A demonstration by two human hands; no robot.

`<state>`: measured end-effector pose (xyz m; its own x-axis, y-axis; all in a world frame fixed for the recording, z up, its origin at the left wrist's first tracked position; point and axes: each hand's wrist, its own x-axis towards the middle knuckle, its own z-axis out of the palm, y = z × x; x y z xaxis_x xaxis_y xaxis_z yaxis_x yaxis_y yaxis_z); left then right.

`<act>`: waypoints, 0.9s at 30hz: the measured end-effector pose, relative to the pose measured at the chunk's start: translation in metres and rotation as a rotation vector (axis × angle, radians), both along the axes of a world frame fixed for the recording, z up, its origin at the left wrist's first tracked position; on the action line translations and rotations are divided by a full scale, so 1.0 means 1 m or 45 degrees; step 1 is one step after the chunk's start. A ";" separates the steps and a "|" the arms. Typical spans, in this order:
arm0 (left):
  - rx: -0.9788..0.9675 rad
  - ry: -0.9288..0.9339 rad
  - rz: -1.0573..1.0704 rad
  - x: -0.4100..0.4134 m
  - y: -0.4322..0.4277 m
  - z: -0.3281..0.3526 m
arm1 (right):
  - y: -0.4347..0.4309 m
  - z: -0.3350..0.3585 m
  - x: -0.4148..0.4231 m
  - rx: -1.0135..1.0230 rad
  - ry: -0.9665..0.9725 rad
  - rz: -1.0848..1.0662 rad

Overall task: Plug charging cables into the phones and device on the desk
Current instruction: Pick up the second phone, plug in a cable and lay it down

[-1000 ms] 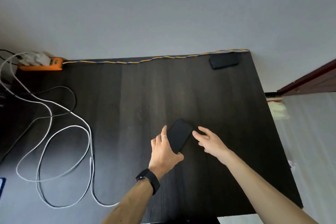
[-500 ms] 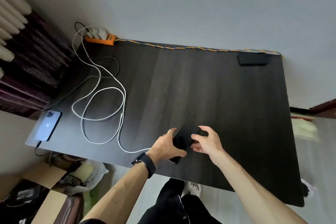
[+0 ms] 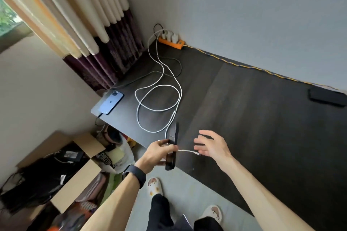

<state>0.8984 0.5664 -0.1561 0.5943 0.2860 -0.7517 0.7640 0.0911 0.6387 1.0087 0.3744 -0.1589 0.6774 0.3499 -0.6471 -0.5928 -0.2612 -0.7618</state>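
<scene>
My left hand (image 3: 158, 153) grips a black phone (image 3: 173, 144), held on edge over the front rim of the dark desk (image 3: 262, 118). A white charging cable (image 3: 159, 99) loops across the desk from an orange power strip (image 3: 171, 42); its free end (image 3: 189, 151) runs past the phone toward my right hand (image 3: 211, 145), which hovers open just beside the plug tip. A blue phone (image 3: 111, 102) lies at the desk's left corner with a dark cable at its lower end. A black device (image 3: 327, 96) lies at the far right edge.
A yellow-blue braided cord (image 3: 244, 65) runs along the wall behind the desk. Curtains (image 3: 90, 30) hang at the left. Open cardboard boxes (image 3: 71, 170) with clutter sit on the floor below the desk's left end. My slippered feet (image 3: 155, 186) are under the front edge.
The view swung left and down. My left hand lifted the black phone off the desk and turned it on edge. My right hand let go of the phone and opened near the white cable's end.
</scene>
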 end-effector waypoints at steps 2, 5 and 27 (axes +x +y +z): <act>-0.078 -0.034 0.171 -0.014 0.038 -0.004 | 0.028 -0.006 -0.005 -0.035 -0.021 0.037; -0.175 -0.069 0.380 -0.022 0.087 -0.008 | 0.067 -0.022 -0.008 -0.135 -0.040 0.073; -0.518 -0.043 0.312 0.007 0.310 -0.054 | 0.269 -0.112 0.021 -1.407 -0.299 0.236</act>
<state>0.9059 0.8761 -0.2103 0.5721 0.1073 -0.8132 0.6684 0.5136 0.5380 1.0293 0.6429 -0.2711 0.8195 -0.2243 -0.5274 -0.3488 -0.9254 -0.1483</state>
